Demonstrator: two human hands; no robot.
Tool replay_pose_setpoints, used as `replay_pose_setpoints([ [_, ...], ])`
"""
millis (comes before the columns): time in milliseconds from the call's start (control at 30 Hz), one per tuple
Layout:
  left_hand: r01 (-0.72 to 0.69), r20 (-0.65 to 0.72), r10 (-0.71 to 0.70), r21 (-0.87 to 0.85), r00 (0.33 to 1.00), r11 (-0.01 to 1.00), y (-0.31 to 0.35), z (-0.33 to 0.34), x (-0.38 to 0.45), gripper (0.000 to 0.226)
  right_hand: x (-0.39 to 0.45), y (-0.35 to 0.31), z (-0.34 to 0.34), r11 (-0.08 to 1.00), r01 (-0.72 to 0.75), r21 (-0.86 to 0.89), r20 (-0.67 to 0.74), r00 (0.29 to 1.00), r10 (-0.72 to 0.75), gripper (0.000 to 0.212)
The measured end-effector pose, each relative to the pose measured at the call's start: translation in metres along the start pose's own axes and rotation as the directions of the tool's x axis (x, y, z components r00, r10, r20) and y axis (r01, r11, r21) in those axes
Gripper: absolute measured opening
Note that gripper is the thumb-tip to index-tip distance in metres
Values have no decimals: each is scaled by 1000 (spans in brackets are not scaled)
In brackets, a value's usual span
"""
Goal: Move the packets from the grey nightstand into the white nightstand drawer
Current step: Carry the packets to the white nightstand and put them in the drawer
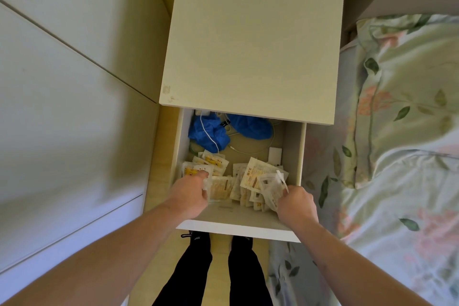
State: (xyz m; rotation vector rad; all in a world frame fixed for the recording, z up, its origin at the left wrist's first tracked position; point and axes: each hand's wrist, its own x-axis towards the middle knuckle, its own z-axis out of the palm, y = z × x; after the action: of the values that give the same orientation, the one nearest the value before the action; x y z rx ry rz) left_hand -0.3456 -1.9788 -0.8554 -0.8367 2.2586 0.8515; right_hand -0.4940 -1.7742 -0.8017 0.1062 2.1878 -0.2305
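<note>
small white-and-yellow paper packets (pixel 255 176) gripped by left hand (pixel 190 194) and right hand (pixel 295 204) inside open white nightstand drawer (pixel 238 227); best released low, spread flat.

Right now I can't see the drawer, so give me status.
Left hand and right hand each hold packets in the open white drawer. Blue cloth and cables at the back, not blocking.
</note>
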Motion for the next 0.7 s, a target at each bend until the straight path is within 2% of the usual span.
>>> replay_pose_setpoints([
  [167,-1,-24,1,-9,1000,1000,-1,-7,-3,51,-3,-1,-4,1000,27,1,-14,1000,-26,25],
  [333,-4,-43,0,-81,999,997,-7,-25,-5,47,-2,2,-11,984,94,-152,9,996,-93,20],
  [500,-2,-81,-8,-126,997,992,-18,-42,-9,39,6,4,-12,972,45,-229,111,994,-20,16],
  [600,16,-91,-28,-127,995,992,-27,-46,-15,37,6,5,-7,975,-4,-222,189,981,47,2],
  [700,24,-116,-42,-152,992,988,-34,-46,-20,34,8,10,2,985,-13,-170,148,988,39,13],
])
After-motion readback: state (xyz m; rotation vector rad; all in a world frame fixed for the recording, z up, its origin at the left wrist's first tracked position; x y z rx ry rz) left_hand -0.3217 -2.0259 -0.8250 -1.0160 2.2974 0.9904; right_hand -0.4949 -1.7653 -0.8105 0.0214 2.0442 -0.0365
